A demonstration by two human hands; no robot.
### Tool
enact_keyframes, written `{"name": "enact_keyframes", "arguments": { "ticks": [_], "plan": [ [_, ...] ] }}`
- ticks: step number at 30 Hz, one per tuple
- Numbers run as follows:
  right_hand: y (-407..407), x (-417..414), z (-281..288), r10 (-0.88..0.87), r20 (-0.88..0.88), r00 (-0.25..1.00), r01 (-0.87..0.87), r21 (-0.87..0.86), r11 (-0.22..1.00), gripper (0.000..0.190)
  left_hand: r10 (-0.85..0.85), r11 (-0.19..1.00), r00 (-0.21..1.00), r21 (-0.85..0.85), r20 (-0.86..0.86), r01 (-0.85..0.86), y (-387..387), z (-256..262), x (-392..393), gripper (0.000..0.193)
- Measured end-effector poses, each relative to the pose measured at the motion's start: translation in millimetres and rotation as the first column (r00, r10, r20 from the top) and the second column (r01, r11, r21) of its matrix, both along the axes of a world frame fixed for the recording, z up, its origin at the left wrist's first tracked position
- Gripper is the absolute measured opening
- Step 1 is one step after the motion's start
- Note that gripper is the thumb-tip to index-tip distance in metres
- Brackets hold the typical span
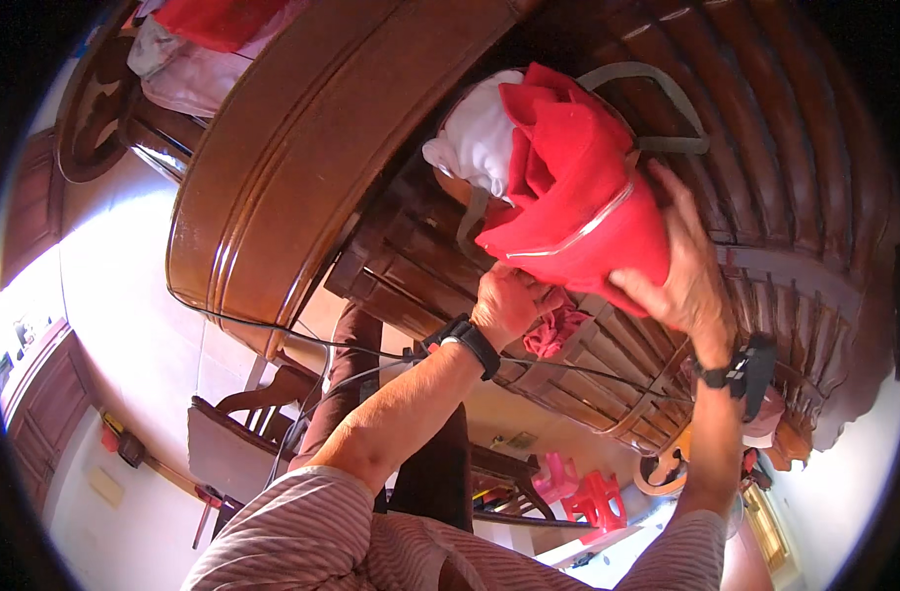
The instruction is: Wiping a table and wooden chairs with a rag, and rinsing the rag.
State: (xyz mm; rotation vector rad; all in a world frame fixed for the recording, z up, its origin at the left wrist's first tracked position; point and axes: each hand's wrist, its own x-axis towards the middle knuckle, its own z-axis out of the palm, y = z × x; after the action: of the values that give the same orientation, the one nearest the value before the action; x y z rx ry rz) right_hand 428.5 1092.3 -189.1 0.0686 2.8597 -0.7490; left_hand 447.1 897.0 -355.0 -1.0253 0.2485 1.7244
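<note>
A bundle of bright red fabric (pixel 568 177) with a light stripe or zip along it rests on the slatted wooden bench. My right hand (pixel 679 266) grips its right side, the thumb in front and the fingers along the edge. My left hand (pixel 505 303) is curled at the lower edge of the bundle, its fingertips partly hidden. Beside those fingers lies a crumpled pinkish-red cloth (pixel 557 325); whether they grip it is not clear. White fabric (pixel 479 137) is tucked against the bundle's left side. A grey strap (pixel 675 103) loops out behind, perhaps from a bag underneath.
A dark wooden bench (pixel 413 295) with a curved slatted back (pixel 760 133) supports the cloths. A polished wooden table (pixel 295 155) stands close on the left. Thin black cables (pixel 361 346) cross below my wrists. Pink and red plastic stools (pixel 594 499) stand behind me.
</note>
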Motion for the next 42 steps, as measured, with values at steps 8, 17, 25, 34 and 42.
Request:
{"name": "enact_keyframes", "arguments": {
  "ticks": [8,17,25,34,42],
  "plan": [
    [-59.8,52.6,-5.7,-0.125,-0.059,0.99,0.123,-0.031,0.992,0.078,0.277,0.94,0.951,0.242,-0.139,-0.239,5.7,15.6,8.2,0.044],
    [-143.8,93.8,33.4,-0.049,-0.073,0.996,0.036,-0.173,0.984,0.054,0.192,0.975,0.922,0.171,-0.337,-0.141,-49.2,62.7,2.0,0.044],
    [-160.8,128.7,57.2,-0.354,0.094,0.931,0.351,-0.505,0.788,0.068,0.034,0.994,0.923,0.106,-0.383,0.008,-97.1,82.7,8.8,0.043],
    [-167.1,164.8,28.6,-0.459,0.734,0.5,0.858,-0.494,0.144,0.077,-0.044,0.993,0.918,0.086,-0.395,0.084,-111.2,96.3,18.6,0.042],
    [-193.6,214.6,12.9,-0.449,0.858,0.25,0.902,-0.375,-0.213,0.065,-0.101,0.991,0.915,0.04,-0.39,0.126,-117.8,102.1,24.8,0.041]
  ]
}}
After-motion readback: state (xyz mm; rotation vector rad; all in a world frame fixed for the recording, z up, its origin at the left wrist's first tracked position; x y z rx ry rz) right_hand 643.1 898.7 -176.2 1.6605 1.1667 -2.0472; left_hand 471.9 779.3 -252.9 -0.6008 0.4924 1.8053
